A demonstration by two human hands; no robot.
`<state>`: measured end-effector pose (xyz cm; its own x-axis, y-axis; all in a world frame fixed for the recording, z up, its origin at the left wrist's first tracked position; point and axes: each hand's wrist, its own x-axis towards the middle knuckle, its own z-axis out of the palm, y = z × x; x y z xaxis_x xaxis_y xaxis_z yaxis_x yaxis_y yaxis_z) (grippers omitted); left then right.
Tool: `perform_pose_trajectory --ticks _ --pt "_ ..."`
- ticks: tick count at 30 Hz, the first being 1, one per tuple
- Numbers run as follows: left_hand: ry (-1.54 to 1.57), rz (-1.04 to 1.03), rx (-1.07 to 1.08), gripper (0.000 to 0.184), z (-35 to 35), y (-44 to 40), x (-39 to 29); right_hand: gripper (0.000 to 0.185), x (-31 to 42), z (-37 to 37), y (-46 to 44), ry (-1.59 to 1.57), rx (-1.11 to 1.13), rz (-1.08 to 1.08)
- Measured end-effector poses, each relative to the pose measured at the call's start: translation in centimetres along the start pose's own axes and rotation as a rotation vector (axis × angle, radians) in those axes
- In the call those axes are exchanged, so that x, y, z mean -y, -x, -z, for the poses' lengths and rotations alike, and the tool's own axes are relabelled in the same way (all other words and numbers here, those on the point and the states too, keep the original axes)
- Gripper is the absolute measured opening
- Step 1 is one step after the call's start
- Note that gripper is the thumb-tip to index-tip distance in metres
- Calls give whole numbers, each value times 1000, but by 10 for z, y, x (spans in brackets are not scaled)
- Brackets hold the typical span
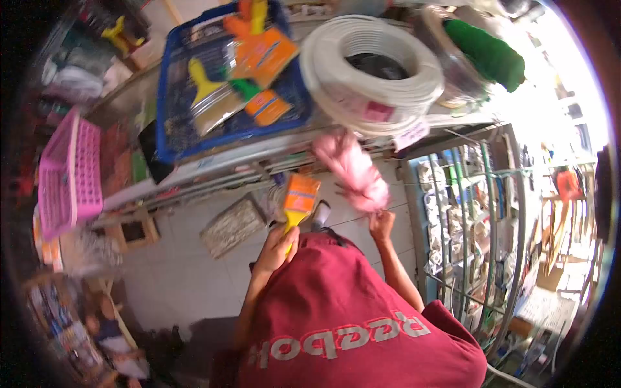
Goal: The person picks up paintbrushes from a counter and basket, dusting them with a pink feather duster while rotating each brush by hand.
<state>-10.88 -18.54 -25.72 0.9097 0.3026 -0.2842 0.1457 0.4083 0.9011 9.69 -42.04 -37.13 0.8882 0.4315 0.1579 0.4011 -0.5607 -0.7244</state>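
My left hand (279, 249) is closed round the yellow handle of a paint brush (300, 197) whose head is in an orange wrapper, held upright in front of my body. My right hand (382, 223) grips the lower end of a pink feathery bundle (354, 169), blurred by motion, that leans against the counter edge. Beyond my hands, a blue tray (167, 107) on the counter holds several paint brushes with yellow and green handles, some in orange wrappers.
A coil of white cable (336, 71) sits right of the tray, with a green roll (488, 55) beyond. A pink basket (71, 174) is at the left. Metal bars (490, 226) stand at the right. A flat block (234, 226) lies on the floor.
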Motion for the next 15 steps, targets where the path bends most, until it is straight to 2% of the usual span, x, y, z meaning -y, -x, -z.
perform_pose_trajectory --ticks 1,3,6,9,10,13,14,15 --pt "-66 -32 6 34 3 1 -1 8 -6 -2 0 -10 78 111" --pt "15 -43 51 37 9 4 11 10 10 -1 -1 -18 121 155" --pt "-13 20 13 42 13 5 9 12 10 -13 1 29 28 -29" --pt "31 -11 -6 43 9 10 9 13 8 -16 -3 -33 126 169" --pt "87 -57 -23 42 9 13 15 15 23 -13 -6 85 130 189" --pt "18 -3 16 47 15 9 15 16 21 -19 -8 128 46 -38" --pt "5 2 12 50 15 10 12 17 15 -19 -10 89 32 88" --pt "4 -42 -12 43 15 12 14 18 20 -16 -12 66 91 127"
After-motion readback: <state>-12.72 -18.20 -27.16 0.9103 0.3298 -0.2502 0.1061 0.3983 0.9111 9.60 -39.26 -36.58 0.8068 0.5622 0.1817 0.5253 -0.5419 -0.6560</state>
